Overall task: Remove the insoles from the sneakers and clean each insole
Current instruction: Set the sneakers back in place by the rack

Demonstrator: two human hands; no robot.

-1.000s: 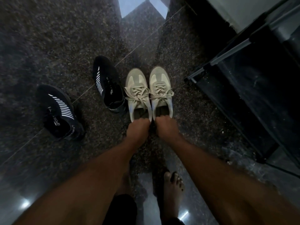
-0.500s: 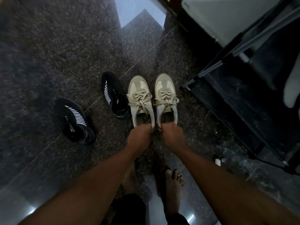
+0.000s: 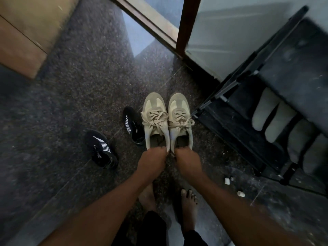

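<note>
Two beige laced sneakers are held side by side, toes pointing away from me. My left hand (image 3: pixel 152 160) grips the heel of the left beige sneaker (image 3: pixel 155 119). My right hand (image 3: pixel 188 161) grips the heel of the right beige sneaker (image 3: pixel 180 118). Both sneakers look lifted a little off the dark speckled floor (image 3: pixel 74 96). Their openings are dark, and I cannot tell whether insoles lie inside.
Two black sneakers with white stripes lie on the floor, one (image 3: pixel 133 125) beside the beige pair, the other (image 3: pixel 100 149) farther left. A black shoe rack (image 3: pixel 248 125) with pale footwear stands at right. A wooden door frame (image 3: pixel 184 25) rises behind. My bare feet (image 3: pixel 188 206) stand below.
My hands have raised the beige sneakers by their heels, and my view has tilted up, bringing the door frame and more of the rack into sight.
</note>
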